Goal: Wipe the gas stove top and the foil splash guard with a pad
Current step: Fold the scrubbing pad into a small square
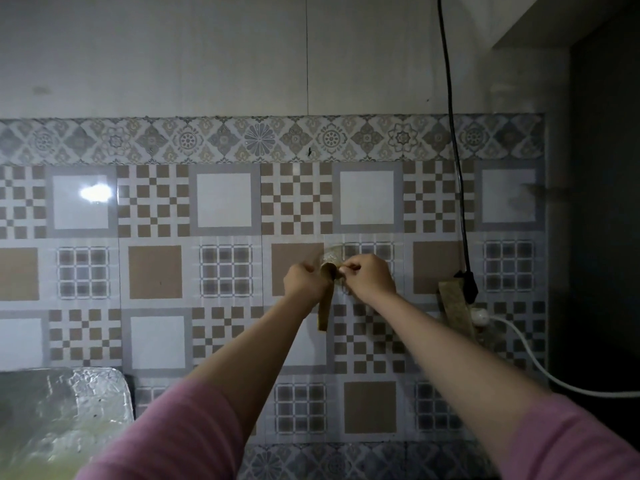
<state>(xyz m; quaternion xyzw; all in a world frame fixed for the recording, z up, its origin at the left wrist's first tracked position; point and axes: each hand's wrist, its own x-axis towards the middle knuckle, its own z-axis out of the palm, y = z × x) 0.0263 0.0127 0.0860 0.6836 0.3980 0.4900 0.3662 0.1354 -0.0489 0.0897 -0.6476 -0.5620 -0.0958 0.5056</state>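
My left hand [306, 282] is covering the top of the brown tape strip [325, 306]. The frame's lower left corner is cutting off the foil splash guard [62, 410]; its lower part is blurring out.

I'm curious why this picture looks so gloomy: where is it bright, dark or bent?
Head view: dim overall; one white glare spot on a glossy wall tile; the right side sinks into near-black shadow; the foil splash guard at lower left glints; the patterned border bows slightly from the wide lens; the hands, left and right, look a little soft.
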